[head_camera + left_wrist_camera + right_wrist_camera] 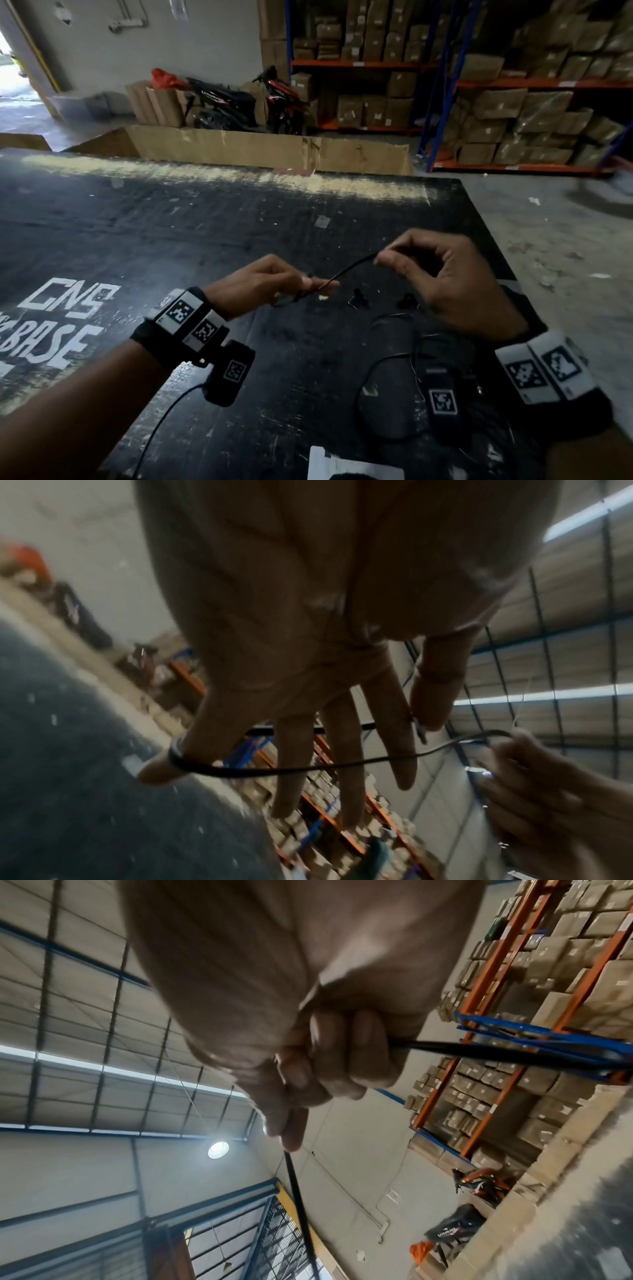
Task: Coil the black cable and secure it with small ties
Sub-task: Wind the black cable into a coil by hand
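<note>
A thin black cable (342, 272) is stretched in the air between my two hands above the black table (205, 222). My left hand (308, 284) pinches one part of it. In the left wrist view the cable (274, 771) loops round the little finger and crosses the straight fingers of the left hand (414, 723). My right hand (383, 257) pinches the cable between thumb and forefinger, up and to the right. In the right wrist view, the fingers of the right hand (298, 1096) curl round the cable (296, 1191). Small black ties (358, 299) lie on the table below.
More slack cable (383, 358) lies in loose loops on the table under my right wrist. A white sheet (342, 466) sits at the near edge. The table's right edge drops to a concrete floor (565, 240). Cardboard (267, 147), motorbikes (239, 99) and box-filled racks (513, 120) stand behind.
</note>
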`<state>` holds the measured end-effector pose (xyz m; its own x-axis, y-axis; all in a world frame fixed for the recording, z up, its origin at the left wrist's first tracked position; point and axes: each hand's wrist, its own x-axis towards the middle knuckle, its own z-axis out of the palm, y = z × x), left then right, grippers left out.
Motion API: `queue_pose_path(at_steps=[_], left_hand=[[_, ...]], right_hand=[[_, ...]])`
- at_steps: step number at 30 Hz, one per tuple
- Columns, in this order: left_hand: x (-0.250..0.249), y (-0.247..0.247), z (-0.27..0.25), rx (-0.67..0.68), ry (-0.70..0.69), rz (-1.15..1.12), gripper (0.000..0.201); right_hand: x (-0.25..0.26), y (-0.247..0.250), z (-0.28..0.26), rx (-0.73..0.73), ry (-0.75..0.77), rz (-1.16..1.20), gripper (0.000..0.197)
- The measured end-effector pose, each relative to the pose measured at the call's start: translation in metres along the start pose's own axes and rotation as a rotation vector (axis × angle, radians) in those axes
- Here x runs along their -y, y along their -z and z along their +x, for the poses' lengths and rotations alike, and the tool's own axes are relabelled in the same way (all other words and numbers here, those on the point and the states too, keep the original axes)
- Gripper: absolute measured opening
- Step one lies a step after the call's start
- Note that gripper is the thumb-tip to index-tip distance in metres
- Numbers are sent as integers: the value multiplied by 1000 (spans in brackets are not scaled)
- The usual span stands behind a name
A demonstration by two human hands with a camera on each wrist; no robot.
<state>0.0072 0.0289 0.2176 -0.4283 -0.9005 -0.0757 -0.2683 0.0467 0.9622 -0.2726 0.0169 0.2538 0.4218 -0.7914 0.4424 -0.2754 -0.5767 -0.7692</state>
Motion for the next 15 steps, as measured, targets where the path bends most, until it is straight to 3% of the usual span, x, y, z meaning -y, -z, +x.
queue_pose_path(at_steps=[3, 7, 12, 15], left_hand=[[-4, -23, -1, 166, 7, -108, 51], [-2, -33, 3, 240, 48, -187, 36], [-11, -42, 1, 368, 25, -574, 40], [-19, -39, 3, 450, -33, -759, 44]], right_hand=[[-1, 5, 13, -53, 65, -7, 12], [-10, 2, 21, -52, 92, 13, 14], [-38, -2, 26, -92, -9, 144, 12], [-60, -20, 21, -39, -68, 232, 9]])
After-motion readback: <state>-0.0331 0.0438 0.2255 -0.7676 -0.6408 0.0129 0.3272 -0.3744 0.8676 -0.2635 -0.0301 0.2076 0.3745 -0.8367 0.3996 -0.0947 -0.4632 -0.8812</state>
